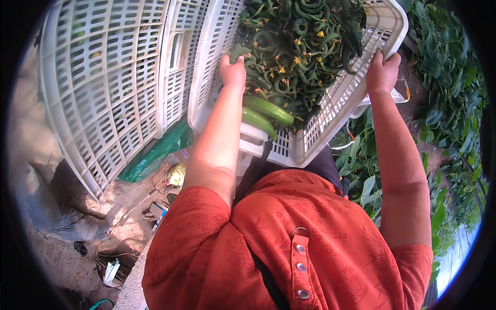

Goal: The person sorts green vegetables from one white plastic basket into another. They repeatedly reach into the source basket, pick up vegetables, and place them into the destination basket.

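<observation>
A white plastic crate (pixel 337 145) with slotted walls stands before me, tilted in the view and filled with small curled cucumbers (pixel 294 50), some bearing yellow blossoms. Two larger, smooth green cucumbers (pixel 269 109) lie at its near end. My left hand (pixel 233 73) is over the crate's left part, its thumb and finger closed on a small dark green cucumber (pixel 238 52). At the right, my right hand (pixel 383 71) grips the crate's upper rim, with the thumb on top and the other fingers hidden.
More white slotted crates (pixel 108 77) stand on edge at the left. Beneath them lies a green plastic sheet (pixel 155 151). Scraps and cords litter the bare soil (pixel 131 197) at lower left. Leafy plants (pixel 445 77) grow along the right, beside a clear plastic bag (pixel 399 95).
</observation>
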Motion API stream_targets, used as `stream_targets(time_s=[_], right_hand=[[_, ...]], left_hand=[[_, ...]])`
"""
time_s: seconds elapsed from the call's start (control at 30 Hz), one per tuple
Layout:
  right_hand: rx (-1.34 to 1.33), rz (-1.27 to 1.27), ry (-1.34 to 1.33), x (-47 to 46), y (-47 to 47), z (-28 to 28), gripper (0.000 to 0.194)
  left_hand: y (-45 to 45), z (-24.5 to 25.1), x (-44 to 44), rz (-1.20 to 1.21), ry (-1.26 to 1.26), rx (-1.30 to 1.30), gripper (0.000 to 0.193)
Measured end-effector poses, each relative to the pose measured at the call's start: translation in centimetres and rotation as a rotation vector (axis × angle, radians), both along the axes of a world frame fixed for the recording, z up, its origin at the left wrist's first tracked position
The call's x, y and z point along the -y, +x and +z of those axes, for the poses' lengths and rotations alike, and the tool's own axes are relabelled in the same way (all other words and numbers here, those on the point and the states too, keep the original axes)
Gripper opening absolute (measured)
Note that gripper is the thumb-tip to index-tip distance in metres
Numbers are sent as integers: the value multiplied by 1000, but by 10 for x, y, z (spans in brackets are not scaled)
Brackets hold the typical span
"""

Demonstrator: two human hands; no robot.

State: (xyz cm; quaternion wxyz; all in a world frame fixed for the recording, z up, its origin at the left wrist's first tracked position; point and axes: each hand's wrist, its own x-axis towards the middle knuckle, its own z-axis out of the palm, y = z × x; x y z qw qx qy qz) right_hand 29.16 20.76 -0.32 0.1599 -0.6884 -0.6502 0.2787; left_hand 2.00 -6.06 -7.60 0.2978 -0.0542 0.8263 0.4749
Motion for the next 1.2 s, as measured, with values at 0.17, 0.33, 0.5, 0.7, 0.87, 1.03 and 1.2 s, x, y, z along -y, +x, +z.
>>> stream_targets(time_s=[0.17, 0.33, 0.5, 0.7, 0.87, 1.03, 1.2], right_hand=[[56, -5, -11, 0, 0, 7, 38], [79, 20, -30, -2, 6, 1, 39], [112, 34, -59, -1, -8, 7, 41], [63, 29, -31, -3, 3, -3, 40], [64, 38, -16, -3, 6, 7, 40], [45, 56, -73, 3, 1, 9, 39], [-39, 98, -34, 6, 1, -6, 39]], left_hand=[[-4, 99, -6, -38, 437, 448, 46], [-24, 103, -2, -464, 47, 123, 23], [-9, 251, -22, -159, 367, 292, 22], [-38, 444, -26, -267, 698, -201, 18], [-138, 552, 15, -161, 512, -879, 16], [-272, 571, 65, -161, -427, -1139, 52], [-291, 531, 75, -253, -471, -1153, 70]])
